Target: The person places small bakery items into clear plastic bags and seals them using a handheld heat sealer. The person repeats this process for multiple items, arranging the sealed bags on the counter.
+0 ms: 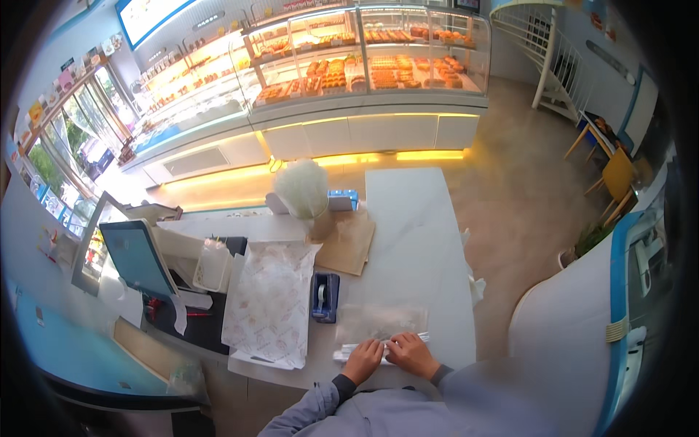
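Note:
Both hands are together at the near edge of the white counter. Under and between them lies a bundle of slim white strips (344, 355), too small to name exactly, along the near side of a flat clear plastic bag (380, 323). With its fingers curled over the left part of the bundle is my left hand (362, 362). Close beside it, my right hand (412, 355) curls its fingers over the right part. The fingertips hide some of what they grip. A dark blue tape dispenser (325, 298) stands just left of the bag.
White printed paper sheets (269, 306) lie left of the dispenser. Brown paper bags (345, 244) and a pale fluffy plant (301, 191) are farther back. A monitor (138, 256) and white basket (212, 268) stand left. Beyond the white counter (419, 233), a display case (364, 65) holds bread.

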A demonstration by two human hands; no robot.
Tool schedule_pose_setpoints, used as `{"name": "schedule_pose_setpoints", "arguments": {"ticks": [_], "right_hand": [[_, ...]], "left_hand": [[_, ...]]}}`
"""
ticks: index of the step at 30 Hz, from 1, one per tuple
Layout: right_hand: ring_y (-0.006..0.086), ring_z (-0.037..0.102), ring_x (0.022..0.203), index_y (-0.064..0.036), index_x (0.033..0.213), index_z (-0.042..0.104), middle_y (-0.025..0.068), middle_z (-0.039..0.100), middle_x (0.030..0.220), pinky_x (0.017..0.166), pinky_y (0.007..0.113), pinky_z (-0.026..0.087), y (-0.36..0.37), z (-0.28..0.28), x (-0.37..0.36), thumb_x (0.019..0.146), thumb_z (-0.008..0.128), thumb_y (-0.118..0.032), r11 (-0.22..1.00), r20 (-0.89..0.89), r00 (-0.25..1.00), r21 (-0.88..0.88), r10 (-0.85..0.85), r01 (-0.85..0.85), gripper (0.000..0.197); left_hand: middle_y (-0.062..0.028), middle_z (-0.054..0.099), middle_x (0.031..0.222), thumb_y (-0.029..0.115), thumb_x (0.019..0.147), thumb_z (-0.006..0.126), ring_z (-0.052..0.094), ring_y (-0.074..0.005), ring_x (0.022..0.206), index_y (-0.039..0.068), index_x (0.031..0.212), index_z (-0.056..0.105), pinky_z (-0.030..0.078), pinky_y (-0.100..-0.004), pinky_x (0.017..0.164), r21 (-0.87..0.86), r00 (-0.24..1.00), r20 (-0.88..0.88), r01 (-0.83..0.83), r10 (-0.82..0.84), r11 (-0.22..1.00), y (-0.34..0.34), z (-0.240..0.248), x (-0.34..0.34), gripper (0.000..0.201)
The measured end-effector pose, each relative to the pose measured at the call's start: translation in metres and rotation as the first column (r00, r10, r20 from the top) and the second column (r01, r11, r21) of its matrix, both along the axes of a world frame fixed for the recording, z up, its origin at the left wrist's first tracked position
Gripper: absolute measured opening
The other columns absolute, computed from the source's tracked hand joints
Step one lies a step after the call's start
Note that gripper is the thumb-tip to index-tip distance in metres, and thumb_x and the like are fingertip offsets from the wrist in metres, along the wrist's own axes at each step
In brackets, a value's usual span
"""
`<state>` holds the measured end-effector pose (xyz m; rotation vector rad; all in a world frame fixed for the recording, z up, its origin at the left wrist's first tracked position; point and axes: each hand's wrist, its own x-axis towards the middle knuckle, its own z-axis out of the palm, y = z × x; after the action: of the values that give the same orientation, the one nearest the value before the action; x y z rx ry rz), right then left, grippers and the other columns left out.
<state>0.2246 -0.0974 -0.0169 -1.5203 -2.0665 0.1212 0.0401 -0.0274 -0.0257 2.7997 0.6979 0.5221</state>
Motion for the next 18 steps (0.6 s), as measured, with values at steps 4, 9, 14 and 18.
{"name": "schedule_pose_setpoints", "arguments": {"ticks": [4, 9, 14, 18], "right_hand": [[0.0284, 0.061, 0.09, -0.0056, 0.091, 0.063, 0.01, 0.063, 0.092, 0.083, 0.039, 0.049, 0.008, -0.001, 0.005, 0.078, 0.065, -0.014, 0.999, 0.055, 0.998, 0.025, 0.021, -0.022, 0.015], [0.0277, 0.062, 0.087, -0.006, 0.087, 0.063, 0.0091, 0.062, 0.089, 0.079, 0.038, 0.05, 0.012, -0.002, 0.006, 0.078, 0.064, -0.015, 0.998, 0.103, 0.993, 0.016, 0.066, -0.068, 0.013], [0.025, 0.064, 0.085, -0.0085, 0.085, 0.064, 0.0056, 0.064, 0.088, 0.075, 0.037, 0.051, 0.011, -0.007, 0.015, 0.077, 0.065, -0.015, 0.995, 0.116, 0.99, 0.049, 0.075, -0.082, 0.01], [0.0237, 0.064, 0.084, -0.0091, 0.085, 0.064, 0.0038, 0.064, 0.086, 0.074, 0.035, 0.052, 0.002, -0.003, 0.035, 0.075, 0.067, -0.014, 0.997, 0.132, 0.988, 0.018, 0.078, -0.081, 0.012]], "left_hand": [[-0.0107, 0.067, 0.094, 0.01, 0.084, 0.065, 0.066, -0.0291, 0.095, 0.003, 0.096, 0.062, 0.055, -0.0387, 0.08, -0.002, 0.995, 0.09, -0.044, 0.044, 0.999, 0.0, -0.003, 0.002, 0.014], [-0.0096, 0.066, 0.092, 0.01, 0.084, 0.066, 0.066, -0.0271, 0.091, 0.005, 0.094, 0.062, 0.054, -0.0379, 0.078, -0.001, 0.993, 0.115, -0.031, 0.031, 1.0, 0.002, -0.011, 0.002, 0.012], [-0.0082, 0.068, 0.097, 0.011, 0.084, 0.066, 0.066, -0.0263, 0.093, 0.005, 0.097, 0.064, 0.056, -0.0372, 0.076, 0.017, 0.992, 0.125, -0.032, 0.03, 0.999, 0.0, -0.018, -0.003, 0.015], [-0.0099, 0.068, 0.105, 0.009, 0.083, 0.061, 0.066, -0.027, 0.104, 0.003, 0.106, 0.065, 0.056, -0.0366, 0.083, -0.01, 0.995, 0.094, -0.02, 0.021, 1.0, -0.002, -0.017, -0.007, 0.024]]}}
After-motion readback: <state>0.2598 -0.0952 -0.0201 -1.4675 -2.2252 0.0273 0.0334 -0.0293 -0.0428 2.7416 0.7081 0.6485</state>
